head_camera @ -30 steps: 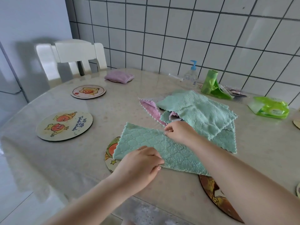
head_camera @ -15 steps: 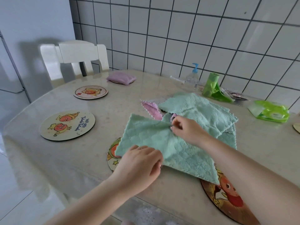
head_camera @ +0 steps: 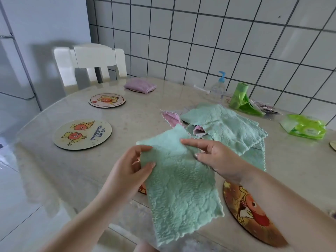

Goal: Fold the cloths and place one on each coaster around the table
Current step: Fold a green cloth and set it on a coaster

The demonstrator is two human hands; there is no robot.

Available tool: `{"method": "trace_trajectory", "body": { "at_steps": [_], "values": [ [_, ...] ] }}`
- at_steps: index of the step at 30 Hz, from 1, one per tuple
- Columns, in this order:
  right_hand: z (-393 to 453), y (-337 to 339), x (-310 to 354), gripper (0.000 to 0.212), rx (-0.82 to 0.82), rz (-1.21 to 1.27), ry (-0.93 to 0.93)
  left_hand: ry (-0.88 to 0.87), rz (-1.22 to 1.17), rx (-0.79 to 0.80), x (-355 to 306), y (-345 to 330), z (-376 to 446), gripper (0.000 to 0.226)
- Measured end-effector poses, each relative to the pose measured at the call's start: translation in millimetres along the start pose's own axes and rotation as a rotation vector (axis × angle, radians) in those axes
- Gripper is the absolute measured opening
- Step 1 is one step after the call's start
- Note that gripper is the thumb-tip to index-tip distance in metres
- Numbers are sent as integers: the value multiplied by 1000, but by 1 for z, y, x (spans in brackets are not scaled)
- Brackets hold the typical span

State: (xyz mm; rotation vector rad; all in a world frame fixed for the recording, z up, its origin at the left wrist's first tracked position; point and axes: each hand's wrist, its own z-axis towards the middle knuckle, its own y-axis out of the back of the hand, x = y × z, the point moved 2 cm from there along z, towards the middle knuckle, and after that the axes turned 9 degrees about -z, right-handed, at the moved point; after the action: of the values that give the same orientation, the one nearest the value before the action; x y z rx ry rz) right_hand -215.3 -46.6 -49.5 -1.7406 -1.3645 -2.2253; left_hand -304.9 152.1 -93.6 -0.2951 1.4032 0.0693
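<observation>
A green cloth (head_camera: pixel 181 193), folded into a long strip, hangs over the table's near edge. My left hand (head_camera: pixel 129 171) pinches its upper left corner and my right hand (head_camera: pixel 212 157) pinches its upper right edge. Behind it lies a pile of green and pink cloths (head_camera: pixel 223 124). A folded purple cloth (head_camera: pixel 140 85) sits on a far coaster. Bare coasters lie at the far left (head_camera: pixel 107 100), the left (head_camera: pixel 82 133) and the near right (head_camera: pixel 254 215). A further coaster (head_camera: pixel 142 189) is mostly hidden under the held cloth.
A white chair (head_camera: pixel 91 60) stands behind the round table (head_camera: pixel 45 160). Along the tiled wall are a pump bottle (head_camera: pixel 219 88), a green bag roll (head_camera: pixel 240 99) and a green wipes pack (head_camera: pixel 303 126). Another coaster's edge (head_camera: pixel 333 145) shows at the far right.
Both hands have lifted the green cloth off the table and turned it so it hangs lengthwise toward me. The coaster at the near right is now uncovered.
</observation>
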Motion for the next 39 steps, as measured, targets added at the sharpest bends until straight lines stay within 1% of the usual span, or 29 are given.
{"method": "trace_trajectory", "body": {
  "at_steps": [2,4,7,9,11,13,16,18,20,22,23,24,26,28,30,31,34,37,39],
  "values": [
    [0,-2,0,51,-47,-36,9,33,51,71,-6,3,3,43],
    [4,-8,-6,53,-83,-30,-16,112,150,166,-5,10,14,55],
    [12,-27,-19,55,-39,-96,-71,228,384,277,-2,20,36,58],
    [16,-37,-28,57,-4,-131,-136,237,504,333,-3,22,46,61],
    [18,-40,-33,57,-24,-133,-154,204,631,375,-3,24,52,70],
    [16,-36,-34,59,-61,-141,-143,144,743,367,-3,31,55,73],
    [0,-27,-35,58,-72,-211,-64,-19,909,336,4,50,45,64],
    [-16,-24,-36,58,-54,-296,-4,-212,1065,350,9,62,30,63],
    [-30,-24,-35,60,-50,-516,103,-461,1157,389,9,67,17,60],
    [-39,-28,-35,60,-99,-817,303,-654,1192,499,7,64,7,45],
    [-42,-30,-37,58,-121,-934,415,-712,1209,556,8,61,4,38],
    [-45,-33,-38,56,-131,-1021,494,-745,1216,603,10,58,0,36],
    [-47,-38,-40,52,-143,-1114,604,-770,1205,671,15,54,-4,36],
    [-44,-43,-42,42,-140,-1093,672,-761,1196,700,24,55,-7,38],
    [-40,-47,-45,29,-122,-1031,678,-729,1195,704,28,58,-8,41],
    [-38,-47,-46,27,-118,-1000,663,-716,1187,708,29,59,-7,42],
    [-39,-43,-40,30,-103,-903,576,-690,1105,699,28,60,-8,39],
    [-50,-42,-24,23,-79,-765,443,-717,1015,643,20,58,-15,35],
    [-61,-47,-15,20,-67,-653,389,-713,913,621,14,56,-24,32]
  ]
}}
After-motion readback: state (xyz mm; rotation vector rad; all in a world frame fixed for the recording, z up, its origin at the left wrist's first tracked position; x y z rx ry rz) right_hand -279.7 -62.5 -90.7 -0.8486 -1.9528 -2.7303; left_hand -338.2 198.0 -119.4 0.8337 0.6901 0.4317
